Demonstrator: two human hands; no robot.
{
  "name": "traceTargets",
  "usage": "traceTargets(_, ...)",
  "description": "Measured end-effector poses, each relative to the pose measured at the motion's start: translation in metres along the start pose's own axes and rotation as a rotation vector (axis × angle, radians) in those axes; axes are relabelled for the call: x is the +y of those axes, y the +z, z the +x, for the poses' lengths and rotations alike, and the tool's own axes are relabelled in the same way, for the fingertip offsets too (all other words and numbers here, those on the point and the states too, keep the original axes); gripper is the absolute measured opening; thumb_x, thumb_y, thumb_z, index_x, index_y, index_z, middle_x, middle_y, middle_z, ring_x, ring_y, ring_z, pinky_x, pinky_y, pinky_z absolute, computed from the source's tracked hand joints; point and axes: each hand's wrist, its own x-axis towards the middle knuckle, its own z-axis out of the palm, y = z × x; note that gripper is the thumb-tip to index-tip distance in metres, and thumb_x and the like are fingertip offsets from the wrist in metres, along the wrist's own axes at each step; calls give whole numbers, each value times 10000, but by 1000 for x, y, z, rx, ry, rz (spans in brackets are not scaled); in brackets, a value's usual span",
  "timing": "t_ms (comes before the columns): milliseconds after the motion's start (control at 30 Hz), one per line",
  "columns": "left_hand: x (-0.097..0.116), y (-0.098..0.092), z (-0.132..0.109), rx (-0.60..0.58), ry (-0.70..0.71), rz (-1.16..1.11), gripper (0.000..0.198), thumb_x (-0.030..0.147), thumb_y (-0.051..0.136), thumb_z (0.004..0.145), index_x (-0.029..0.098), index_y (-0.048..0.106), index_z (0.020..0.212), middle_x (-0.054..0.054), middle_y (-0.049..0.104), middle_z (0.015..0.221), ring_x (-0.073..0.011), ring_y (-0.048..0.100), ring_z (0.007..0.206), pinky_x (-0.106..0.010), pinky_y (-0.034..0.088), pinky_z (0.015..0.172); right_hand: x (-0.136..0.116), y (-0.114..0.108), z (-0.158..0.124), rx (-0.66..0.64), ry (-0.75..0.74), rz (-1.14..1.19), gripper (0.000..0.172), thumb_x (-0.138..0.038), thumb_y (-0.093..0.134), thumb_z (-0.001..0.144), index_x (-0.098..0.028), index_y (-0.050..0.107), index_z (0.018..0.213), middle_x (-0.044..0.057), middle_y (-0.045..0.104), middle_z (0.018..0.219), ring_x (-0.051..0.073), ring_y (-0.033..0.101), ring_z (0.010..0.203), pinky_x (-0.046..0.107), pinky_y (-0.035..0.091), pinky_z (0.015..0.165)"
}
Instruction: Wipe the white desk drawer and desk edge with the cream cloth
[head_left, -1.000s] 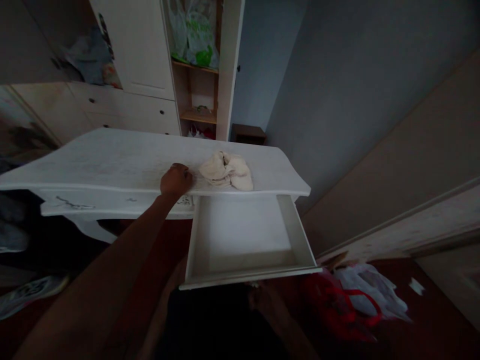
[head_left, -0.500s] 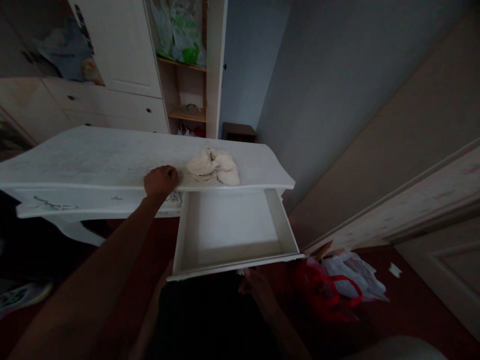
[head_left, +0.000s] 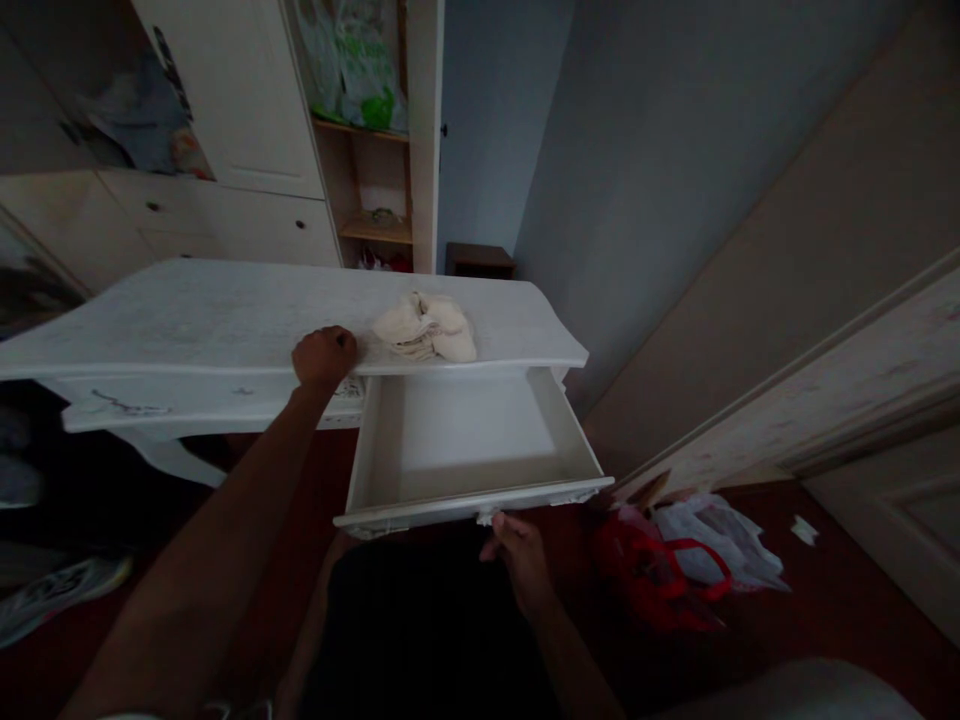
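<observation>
A white dresser stands before me with its right drawer pulled out and nothing inside. A crumpled cream cloth lies on the dresser top just above the drawer. My left hand rests curled on the top's front edge, a little left of the cloth. Below the drawer front, my right hand has its fingers pinched round the small knob.
A red-handled bag with white plastic lies on the dark red floor at the right. A white wardrobe with open shelves and plastic bags stands behind. A small dark stool sits in the corner. A shoe lies at the left.
My right hand has come into clear view, holding the drawer's knob. The view shifted slightly. My left hand has stayed on the dresser edge.
</observation>
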Motion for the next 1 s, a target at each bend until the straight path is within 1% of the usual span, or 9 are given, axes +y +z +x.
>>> traceTargets(100,0,1,0,10,5,-11,404,311,403,875,172,742,1046,-159,735,983,-295,670,867,-367,474,731,-15,5,3,-5,4,49,515,-611,648,809,-192,639,511,24,641,480,139,535,500,290,407,599)
traceTargets(167,-1,2,1,13,1,-23,404,322,408,878,169,740,1050,-164,733,989,-300,668,873,-374,474,737,-21,7,5,-4,0,55,506,-620,656,797,-189,659,533,32,651,480,141,527,489,295,404,588)
traceTargets(267,-1,3,0,9,-8,-33,410,330,406,879,167,737,1056,-167,731,987,-303,665,880,-379,475,742,-24,10,10,3,3,38,481,-616,655,801,-177,710,613,48,681,513,144,527,491,295,398,577)
traceTargets(433,-1,4,0,11,-2,-25,421,332,393,882,168,737,1061,-169,730,987,-301,667,874,-384,477,743,-27,17,24,5,-4,40,471,-616,658,798,-169,735,670,54,694,531,142,536,497,293,410,589)
traceTargets(667,-1,3,0,7,8,-10,418,329,381,880,174,740,1026,-155,734,974,-286,667,866,-365,474,739,-35,28,60,52,9,70,497,-652,696,725,-157,737,700,54,690,528,129,534,467,265,395,541)
traceTargets(833,0,2,-1,3,3,-14,413,330,381,876,168,738,1004,-162,729,954,-294,663,860,-370,466,729,-39,29,92,87,-43,87,486,-639,698,721,-154,729,705,53,696,545,124,538,464,258,400,529)
traceTargets(1000,-2,7,0,22,8,8,426,336,354,887,181,735,998,-141,734,955,-281,669,851,-350,458,706,-42,34,121,94,-34,100,465,-614,720,711,-151,734,753,39,688,540,123,552,461,247,394,498)
